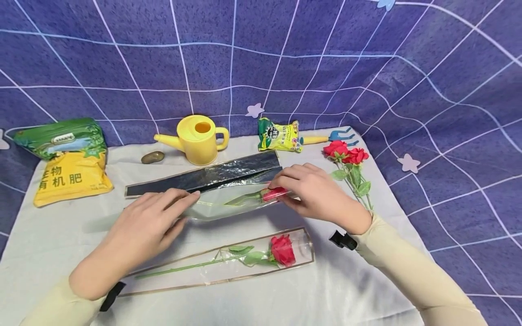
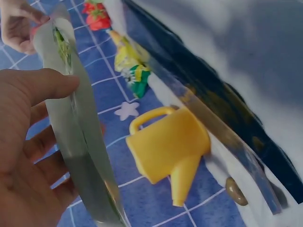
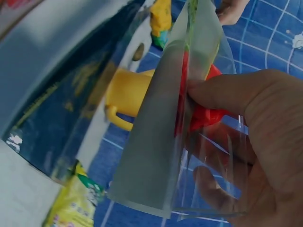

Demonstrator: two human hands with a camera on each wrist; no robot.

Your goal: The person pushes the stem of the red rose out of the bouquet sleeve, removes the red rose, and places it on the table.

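A translucent flower sleeve (image 1: 216, 210) with a red rose (image 1: 272, 194) inside is held up between both hands. My left hand (image 1: 151, 222) pinches its lower part, thumb (image 2: 64, 85) on the near face and fingers behind. At the flower end, my right hand (image 1: 318, 194) grips the sleeve round the bloom; in the right wrist view its thumb presses the plastic over the red petals (image 3: 208, 118). One side of the sleeve looks frosted, the other clear. Nearer me on the table lies another red rose (image 1: 282, 250) in a clear sleeve with a brown edge (image 1: 183, 286).
Dark flat sleeves (image 1: 204, 174) lie just behind the held one. Along the back stand a yellow-green fertilizer bag (image 1: 73, 167), a stone (image 1: 152, 157), a yellow watering can (image 1: 200, 145), a small packet (image 1: 281, 136) and a hand rake (image 1: 318, 140). Loose red roses (image 1: 346, 154) lie at right.
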